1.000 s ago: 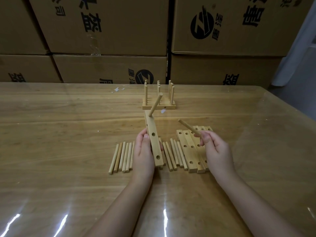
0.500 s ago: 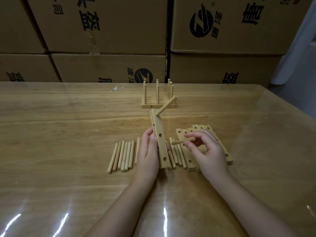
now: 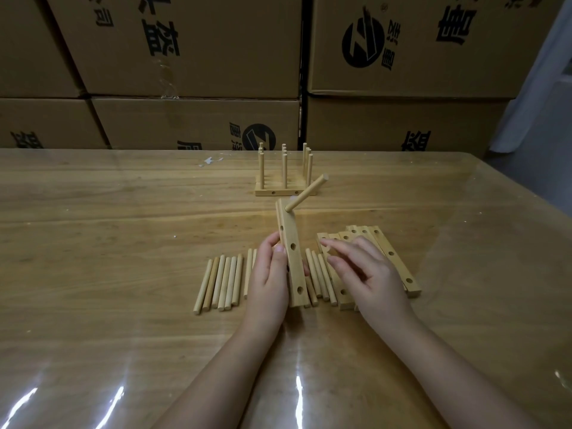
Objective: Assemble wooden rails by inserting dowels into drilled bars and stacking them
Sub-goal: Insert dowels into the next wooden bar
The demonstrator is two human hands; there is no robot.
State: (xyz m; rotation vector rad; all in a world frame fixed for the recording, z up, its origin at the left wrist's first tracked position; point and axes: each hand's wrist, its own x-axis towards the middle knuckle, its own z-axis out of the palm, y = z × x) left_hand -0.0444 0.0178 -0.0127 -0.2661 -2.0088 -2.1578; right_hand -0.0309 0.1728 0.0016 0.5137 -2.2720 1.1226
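Note:
My left hand point(image 3: 267, 283) grips a drilled wooden bar point(image 3: 292, 255) and holds it on end, tilted, with its lower end on the table. One dowel point(image 3: 306, 193) sticks out of the bar's top hole, pointing up and to the right. My right hand point(image 3: 368, 277) hovers with its fingers stretched out to the left over a row of flat drilled bars point(image 3: 390, 252) and some loose dowels point(image 3: 320, 274). No dowel shows in that hand. More loose dowels point(image 3: 221, 281) lie side by side left of my left hand.
An assembled stack of bars with several upright dowels point(image 3: 284, 181) stands farther back on the wooden table point(image 3: 123, 227). Large cardboard boxes point(image 3: 192, 57) form a wall behind the table. The table's right edge runs past the bars.
My right hand, which pinched a dowel, has come down over the bars with its fingers stretched out, and the dowel no longer shows. The bar in my left hand has turned slightly.

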